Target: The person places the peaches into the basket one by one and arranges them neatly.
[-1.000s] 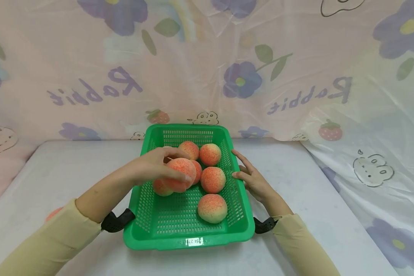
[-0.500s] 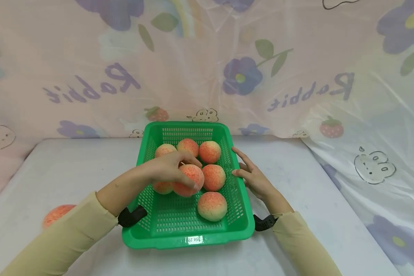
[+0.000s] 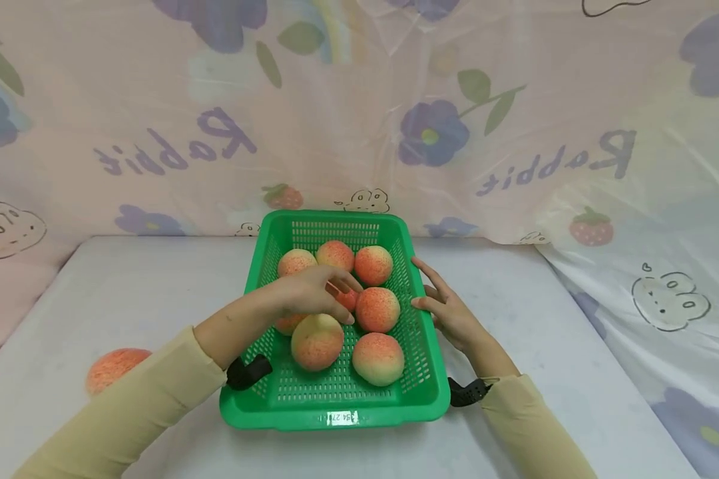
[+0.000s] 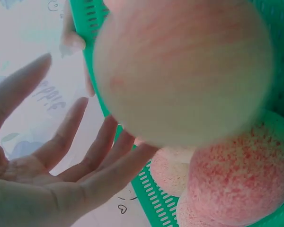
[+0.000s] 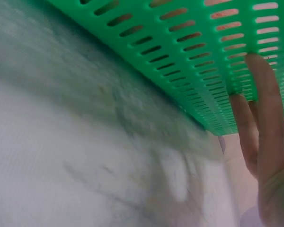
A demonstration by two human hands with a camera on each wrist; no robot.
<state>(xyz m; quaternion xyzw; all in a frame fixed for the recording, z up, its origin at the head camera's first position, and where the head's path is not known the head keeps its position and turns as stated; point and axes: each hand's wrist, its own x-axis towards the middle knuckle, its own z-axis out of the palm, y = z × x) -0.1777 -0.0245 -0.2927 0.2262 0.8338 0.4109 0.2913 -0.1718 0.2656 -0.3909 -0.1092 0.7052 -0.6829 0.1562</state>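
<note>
In the head view my left hand (image 3: 314, 293) is over the left half of a green basket (image 3: 335, 419), its fingers spread. Just below it, a yellow-and-pink peach (image 3: 317, 342) sits in the basket. The left wrist view has this peach (image 4: 180, 71) large and blurred beside my extended fingers (image 4: 68, 127), none of them curled round it. Several other peaches (image 3: 377, 310) lie about the hand, one partly hidden behind its fingers. At the basket's right side is my right hand (image 3: 455, 316), thumb at the rim; its straight fingers (image 5: 270, 109) touch the slotted outer wall.
One more peach (image 3: 116, 369) lies on the white table (image 3: 174, 279) left of the basket, partly covered by the left sleeve (image 3: 138, 406). A printed cloth (image 3: 335, 120) hangs behind the table. Black wrist mounts (image 3: 248, 371) sit at both cuffs.
My left hand has moved right and let go of the peach it held, which now sits in the basket's front part. The right hand stays at the rim.
</note>
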